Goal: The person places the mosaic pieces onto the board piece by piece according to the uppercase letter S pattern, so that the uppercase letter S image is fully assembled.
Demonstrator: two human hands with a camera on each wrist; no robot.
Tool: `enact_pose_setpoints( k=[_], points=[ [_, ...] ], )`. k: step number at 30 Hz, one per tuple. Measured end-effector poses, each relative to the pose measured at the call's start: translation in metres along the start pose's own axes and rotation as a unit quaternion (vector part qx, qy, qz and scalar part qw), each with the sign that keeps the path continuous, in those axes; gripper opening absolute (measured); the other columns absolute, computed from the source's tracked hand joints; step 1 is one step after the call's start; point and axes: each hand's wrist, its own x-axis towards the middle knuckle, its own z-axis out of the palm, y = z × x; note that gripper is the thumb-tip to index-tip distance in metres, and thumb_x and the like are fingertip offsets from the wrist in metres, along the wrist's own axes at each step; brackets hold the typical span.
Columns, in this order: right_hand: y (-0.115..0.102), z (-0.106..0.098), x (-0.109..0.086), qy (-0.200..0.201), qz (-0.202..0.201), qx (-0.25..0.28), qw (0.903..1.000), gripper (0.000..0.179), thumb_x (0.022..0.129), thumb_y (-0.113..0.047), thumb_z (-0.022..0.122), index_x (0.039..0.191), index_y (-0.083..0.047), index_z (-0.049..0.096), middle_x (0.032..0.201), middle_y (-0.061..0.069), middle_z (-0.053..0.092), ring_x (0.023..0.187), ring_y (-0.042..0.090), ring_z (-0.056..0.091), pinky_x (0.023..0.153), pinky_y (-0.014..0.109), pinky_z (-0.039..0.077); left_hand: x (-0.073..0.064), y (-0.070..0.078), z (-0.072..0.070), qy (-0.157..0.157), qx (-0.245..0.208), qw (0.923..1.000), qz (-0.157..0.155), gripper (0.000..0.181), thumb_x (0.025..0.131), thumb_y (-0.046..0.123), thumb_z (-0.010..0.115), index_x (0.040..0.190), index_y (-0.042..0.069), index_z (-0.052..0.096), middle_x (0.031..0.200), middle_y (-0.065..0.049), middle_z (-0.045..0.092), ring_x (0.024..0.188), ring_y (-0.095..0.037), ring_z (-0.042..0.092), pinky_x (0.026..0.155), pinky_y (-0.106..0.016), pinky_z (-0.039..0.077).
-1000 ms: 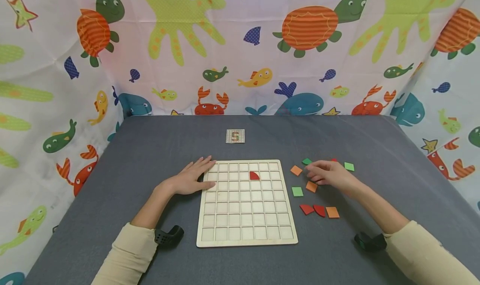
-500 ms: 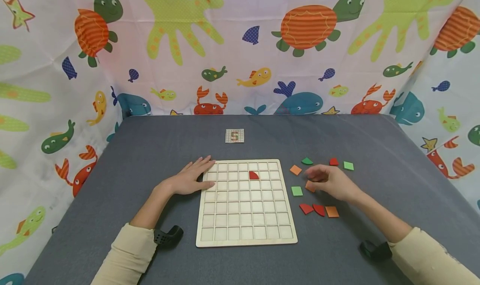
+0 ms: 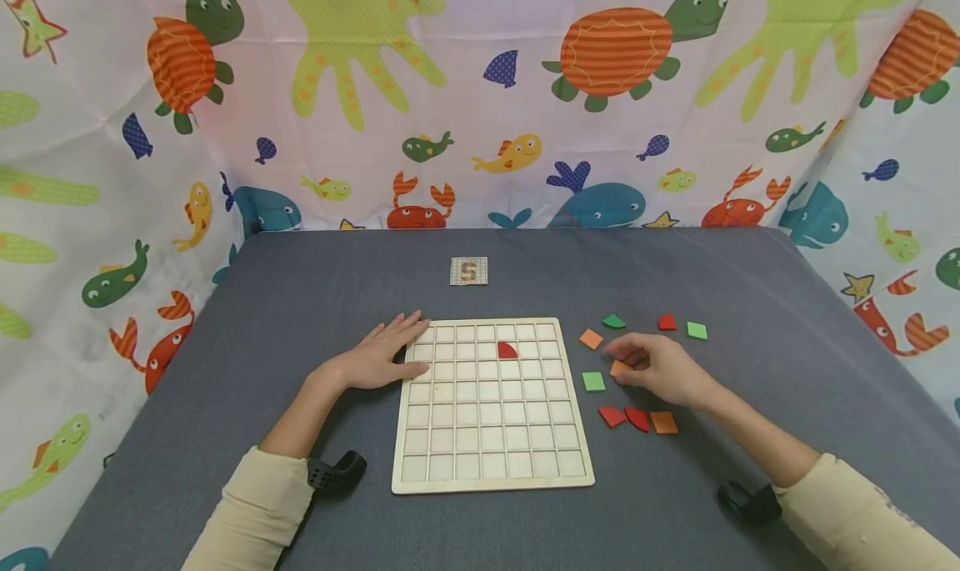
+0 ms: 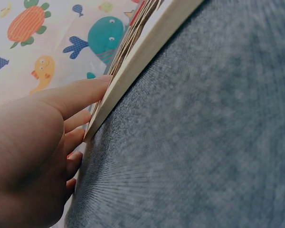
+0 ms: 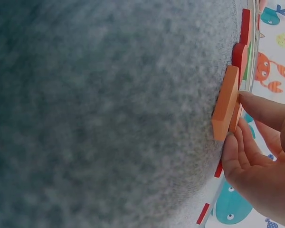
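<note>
My left hand (image 3: 381,358) rests with outspread fingers on the left edge of a pale wooden grid board (image 3: 480,489). In the left wrist view its thumb (image 4: 88,92) touches the board's rim. A red quarter-circle tile (image 3: 507,351) lies in one of the board's upper cells. Right of the board, my right hand (image 3: 663,369) pinches an orange square tile (image 3: 618,368) between thumb and fingertips, partly hidden by the hand. The right wrist view shows this tile low at the cloth, behind a nearer orange tile (image 5: 225,104).
Around the right hand lie a green rounded tile (image 3: 613,321), another orange square (image 3: 591,338), light green squares (image 3: 593,381), a red tile (image 3: 667,323) and two red pieces (image 3: 637,419). A small pattern card (image 3: 468,271) lies behind the board. A sea-animal curtain (image 3: 480,71) encloses the grey table.
My right hand has shifted slightly down and toward me, from beside the green and red tiles to the orange square, which its thumb and fingers now pinch. The left hand stays put.
</note>
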Motion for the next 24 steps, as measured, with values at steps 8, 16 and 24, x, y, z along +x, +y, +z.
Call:
enact_pose_setpoints(
  k=[8, 16, 24],
  points=[
    [0.0007, 0.0004, 0.0014, 0.005, 0.006, 0.006, 0.9999, 0.033, 0.078, 0.001, 0.076, 0.110, 0.000, 0.066, 0.092, 0.005, 0.062, 0.082, 0.020, 0.060, 0.071, 0.027, 0.050, 0.0002, -0.0003, 0.0004, 0.001, -0.002, 1.0000, -0.001, 0.076, 0.095, 0.040, 0.057, 0.152, 0.004, 0.021, 0.157, -0.017, 0.012, 0.143, -0.035, 0.003, 0.111, -0.055, 0.001],
    [-0.0002, -0.0017, 0.0017, 0.009, 0.020, 0.006, 0.9997, 0.031, 0.078, 0.001, 0.076, 0.108, -0.001, 0.067, 0.089, 0.002, 0.062, 0.078, 0.019, 0.057, 0.066, 0.028, 0.049, 0.0003, -0.0009, 0.0008, 0.002, -0.002, 1.0000, 0.000, 0.076, 0.095, 0.040, 0.057, 0.152, 0.004, 0.022, 0.157, -0.016, 0.012, 0.143, -0.035, 0.003, 0.111, -0.055, 0.001],
    [-0.0025, -0.0072, 0.0063, 0.018, 0.079, 0.058, 0.9950, 0.028, 0.084, -0.013, 0.075, 0.109, 0.000, 0.068, 0.086, 0.005, 0.067, 0.068, 0.022, 0.063, 0.061, 0.033, 0.053, 0.0003, -0.0010, 0.0008, 0.000, -0.001, 1.0000, -0.002, 0.076, 0.096, 0.041, 0.056, 0.152, 0.004, 0.021, 0.157, -0.016, 0.011, 0.143, -0.034, 0.002, 0.111, -0.054, 0.001]
  ],
)
